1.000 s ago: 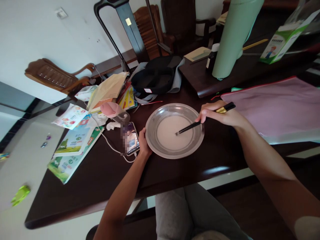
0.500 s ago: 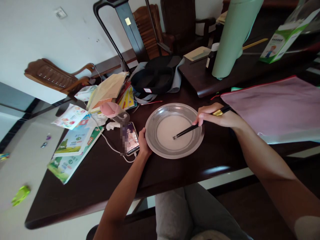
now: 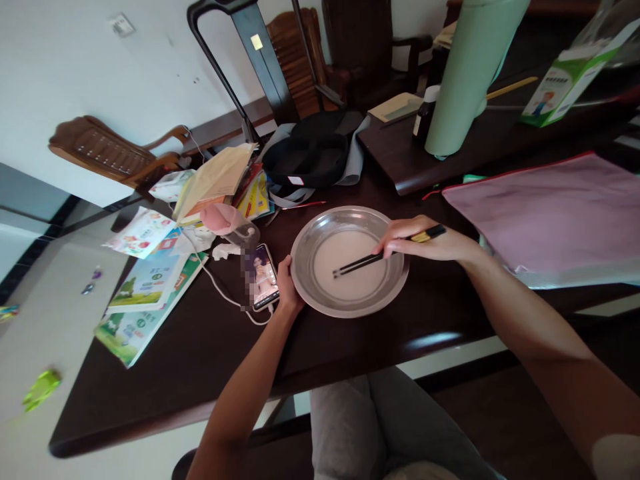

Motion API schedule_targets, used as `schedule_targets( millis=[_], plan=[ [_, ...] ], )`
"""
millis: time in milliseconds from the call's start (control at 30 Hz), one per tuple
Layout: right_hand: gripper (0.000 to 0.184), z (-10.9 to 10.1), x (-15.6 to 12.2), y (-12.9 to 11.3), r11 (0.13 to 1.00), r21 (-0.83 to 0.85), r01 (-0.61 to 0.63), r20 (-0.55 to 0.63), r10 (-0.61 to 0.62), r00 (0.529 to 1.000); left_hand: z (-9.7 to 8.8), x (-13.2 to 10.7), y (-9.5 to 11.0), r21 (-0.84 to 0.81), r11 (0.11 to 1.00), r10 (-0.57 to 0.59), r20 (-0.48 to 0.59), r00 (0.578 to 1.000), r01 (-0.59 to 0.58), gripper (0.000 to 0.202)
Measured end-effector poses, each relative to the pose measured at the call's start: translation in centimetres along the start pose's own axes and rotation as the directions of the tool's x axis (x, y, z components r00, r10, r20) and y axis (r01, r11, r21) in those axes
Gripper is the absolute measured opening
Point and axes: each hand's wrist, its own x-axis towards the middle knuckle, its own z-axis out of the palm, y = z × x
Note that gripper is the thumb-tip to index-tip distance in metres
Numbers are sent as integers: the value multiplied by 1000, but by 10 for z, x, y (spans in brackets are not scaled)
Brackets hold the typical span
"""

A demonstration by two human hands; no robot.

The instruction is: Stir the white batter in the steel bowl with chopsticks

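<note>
I have the left hand [image 3: 289, 287] clamped on the bowl [image 3: 305, 259] on the desk [image 3: 210, 360], the right hand [image 3: 417, 240] on chopsticks [image 3: 363, 263] angled into pale liquid [image 3: 345, 288]; a hasty stroke could splash the nearby phone [image 3: 265, 280].

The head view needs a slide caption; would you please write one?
Left hand holding a metal bowl of whitish liquid, right hand holding black-and-gold chopsticks.

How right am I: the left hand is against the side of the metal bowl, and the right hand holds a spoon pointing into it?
One slip: the head view shows the right hand holding black chopsticks, not a spoon. The left hand and metal bowl are as you say.
</note>
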Motion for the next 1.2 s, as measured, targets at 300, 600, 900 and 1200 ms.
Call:
schedule_targets(
  millis=[300, 600, 900, 1200],
  plan=[
    [42, -7, -5, -2, 998, 15, -58, -153, 59, 987, -1, 1, 0, -21, 1000, -10, 28, 1000, 11, 24],
    [33, -5, -3, 1, 997, -62, -54, -163, 43, 986, -4, 4, -3, -2, 1000, 9, 54, 998, -9, 23],
    [29, 2, 1, 0, 999, -31, -12, -21, 12, 1000, -4, 4, -3, -9, 1000, 12, 44, 999, -11, 22],
    [40, -5, -4, -2, 997, 45, -55, -75, 58, 996, -3, 2, -2, -3, 1000, 0, 50, 999, 0, 24]
  ],
)
